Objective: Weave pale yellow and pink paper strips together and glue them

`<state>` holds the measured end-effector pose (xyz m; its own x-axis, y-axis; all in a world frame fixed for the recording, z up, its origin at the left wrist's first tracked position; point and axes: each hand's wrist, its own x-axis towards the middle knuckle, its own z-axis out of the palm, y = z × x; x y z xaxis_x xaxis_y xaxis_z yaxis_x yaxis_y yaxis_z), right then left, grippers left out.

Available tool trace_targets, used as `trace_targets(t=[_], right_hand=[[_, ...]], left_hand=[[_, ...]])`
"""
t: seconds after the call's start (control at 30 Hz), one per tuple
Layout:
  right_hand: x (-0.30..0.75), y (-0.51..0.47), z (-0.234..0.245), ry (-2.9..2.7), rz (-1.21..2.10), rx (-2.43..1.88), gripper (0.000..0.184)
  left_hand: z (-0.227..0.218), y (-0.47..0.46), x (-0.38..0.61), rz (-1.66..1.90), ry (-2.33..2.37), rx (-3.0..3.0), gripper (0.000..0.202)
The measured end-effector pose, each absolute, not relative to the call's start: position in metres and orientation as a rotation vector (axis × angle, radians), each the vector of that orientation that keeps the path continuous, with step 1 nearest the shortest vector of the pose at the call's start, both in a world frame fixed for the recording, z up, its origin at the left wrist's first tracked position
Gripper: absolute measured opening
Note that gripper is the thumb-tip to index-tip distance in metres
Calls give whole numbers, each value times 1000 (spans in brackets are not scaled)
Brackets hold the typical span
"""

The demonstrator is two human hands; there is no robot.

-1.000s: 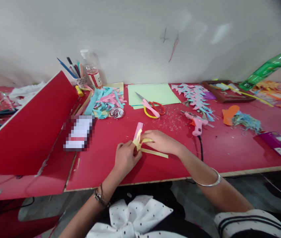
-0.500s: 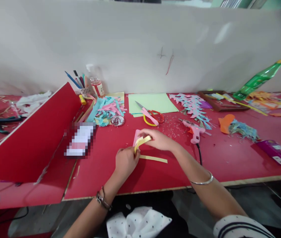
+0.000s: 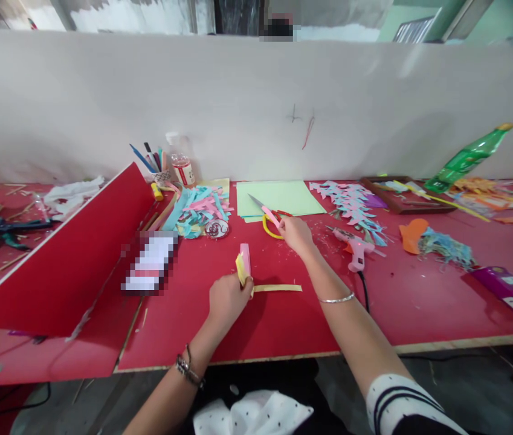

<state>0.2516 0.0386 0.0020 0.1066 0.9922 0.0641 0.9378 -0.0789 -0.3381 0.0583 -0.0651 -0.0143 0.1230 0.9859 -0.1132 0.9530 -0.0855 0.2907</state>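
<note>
Right hand (image 3: 296,233) has left the paper and now rests on the scissors (image 3: 271,218), fingers curled at the handles. Left hand (image 3: 228,298) pinches the folded strips (image 3: 243,266) upright over the table (image 3: 419,302); a loose strip (image 3: 278,288) lies just beside.

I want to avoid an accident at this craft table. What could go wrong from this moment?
1. The right hand reaches the yellow-handled scissors without looking support; fingers could meet the pointed blades.
2. The left hand pinches folded pink and yellow paper strips alone, so the fold may slip open.
3. The pink glue gun lies close to the right forearm, and its black cord could be snagged.
</note>
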Motion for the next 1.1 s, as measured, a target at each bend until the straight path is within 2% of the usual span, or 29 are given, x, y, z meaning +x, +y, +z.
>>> trace_targets(t=[0.23, 0.4, 0.57, 0.7, 0.77, 0.87, 0.93, 1.1], right_hand=[[259, 34, -7, -2000, 371, -1963, 31], [260, 30, -9, -1967, 383, -1944, 25], [261, 23, 0, -1901, 403, -1883, 7], [254, 5, 10, -1822, 443, -1767, 13], [246, -10, 11, -1755, 581, -1671, 14], [232, -39, 7, -1515, 1057, -1400, 11], [224, -60, 0, -1482, 1202, -1304, 13], [219, -100, -19, -1661, 988, -1289, 8]], left_hand=[[-11, -63, 59, 162, 1892, 2084, 42], [-12, -63, 58, 163, 1879, 2074, 44], [-12, -63, 58, 158, 1887, 2050, 43], [-12, -62, 58, 162, 1887, 2040, 43], [-12, -62, 57, 160, 1884, 2037, 42], [-12, -61, 57, 157, 1882, 2032, 41], [-11, -61, 56, 154, 1877, 2028, 42], [-10, -60, 56, 134, 1844, 2002, 40]])
